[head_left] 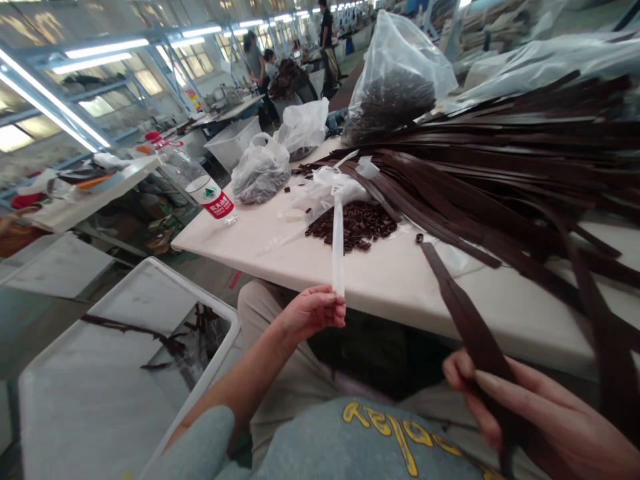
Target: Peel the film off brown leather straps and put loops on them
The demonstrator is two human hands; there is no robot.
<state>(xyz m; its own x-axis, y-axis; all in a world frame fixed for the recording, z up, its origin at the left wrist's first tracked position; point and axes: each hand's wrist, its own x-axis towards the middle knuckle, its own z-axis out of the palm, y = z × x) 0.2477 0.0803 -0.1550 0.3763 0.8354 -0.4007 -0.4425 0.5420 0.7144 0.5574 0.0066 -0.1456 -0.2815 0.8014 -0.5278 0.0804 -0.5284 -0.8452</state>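
Observation:
Between its fingertips my left hand [320,308] pinches the lower end of a white strip [339,240], which runs up to a bunch of white film [333,185] on the table. At the lower right, my right hand [530,407] is closed on a dark brown strap [465,310] that reaches up over the table edge. A pile of small dark brown loops [357,227] lies under and beside the white film. One single loop [419,238] sits close to the strap's far tip.
Many long brown straps [480,163] cover the table's right side. Plastic bags [263,170] and a larger bag [395,87] stand behind. A bottle [213,197] is near the table's left corner. A white bin [95,373] with brown scraps is at lower left. People work far back.

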